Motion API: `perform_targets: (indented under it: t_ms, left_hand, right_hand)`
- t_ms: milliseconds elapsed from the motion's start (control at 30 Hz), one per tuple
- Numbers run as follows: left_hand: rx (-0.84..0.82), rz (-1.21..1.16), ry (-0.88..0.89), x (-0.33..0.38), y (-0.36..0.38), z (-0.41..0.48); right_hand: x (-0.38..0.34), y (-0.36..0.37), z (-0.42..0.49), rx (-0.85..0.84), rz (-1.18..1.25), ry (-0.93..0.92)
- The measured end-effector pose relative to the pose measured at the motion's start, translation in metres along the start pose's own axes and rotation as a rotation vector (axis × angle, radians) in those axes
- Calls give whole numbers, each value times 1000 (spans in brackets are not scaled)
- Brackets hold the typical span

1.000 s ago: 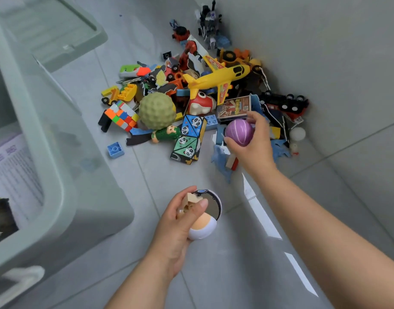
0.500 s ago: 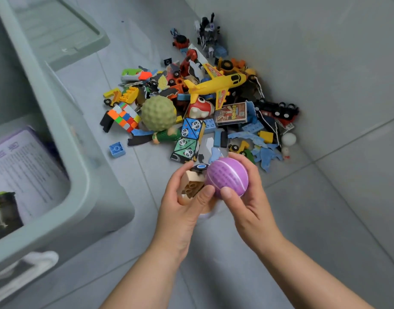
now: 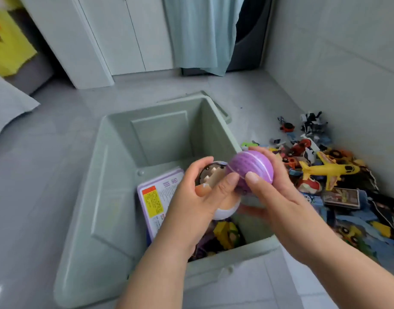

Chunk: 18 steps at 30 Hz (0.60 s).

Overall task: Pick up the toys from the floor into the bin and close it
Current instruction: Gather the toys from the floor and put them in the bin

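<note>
Two hands hover close together above an open green bin (image 3: pixel 160 134), so whatever they release should drop inside. The left hand (image 3: pixel 198 201) grips a white round toy (image 3: pixel 227 210) and a tan block (image 3: pixel 215 175). The right hand (image 3: pixel 280 197) cups a purple ball (image 3: pixel 250 170). A heap of toys (image 3: pixel 338 172) lies on the floor (image 3: pixel 46 152) just right of the bin.

White cabinet doors (image 3: pixel 115 34) stand closed along the far side of the room. Just right of them a pale blue-green cloth (image 3: pixel 200 32) hangs down, draped partly over a dark rounded appliance (image 3: pixel 249 30) — possibly a washing machine, though most of it is covered. A pale tiled wall (image 3: pixel 336 63) runs along the right. At the top left, blurred yellow fabric (image 3: pixel 8 45) lies over a grey piece of furniture (image 3: pixel 31 72), and below it a light sheet (image 3: pixel 6 105) juts in from the left edge.
</note>
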<state>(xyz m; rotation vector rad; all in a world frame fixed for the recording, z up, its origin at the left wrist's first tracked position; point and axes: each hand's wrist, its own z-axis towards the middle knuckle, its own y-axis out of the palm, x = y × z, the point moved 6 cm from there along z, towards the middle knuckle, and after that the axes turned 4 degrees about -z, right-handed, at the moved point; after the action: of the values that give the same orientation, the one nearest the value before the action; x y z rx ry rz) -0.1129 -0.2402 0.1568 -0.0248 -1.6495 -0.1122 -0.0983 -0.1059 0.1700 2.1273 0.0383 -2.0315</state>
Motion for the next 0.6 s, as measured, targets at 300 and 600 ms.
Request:
perform_targets:
  t_ms: [300, 600]
  left_hand:
    - [25, 435, -395, -96, -53, 2]
    - [-87, 101, 163, -40, 79, -12]
  right_hand:
    - [93, 48, 34, 75, 55, 656]
    - [28, -73, -35, 223, 175, 329]
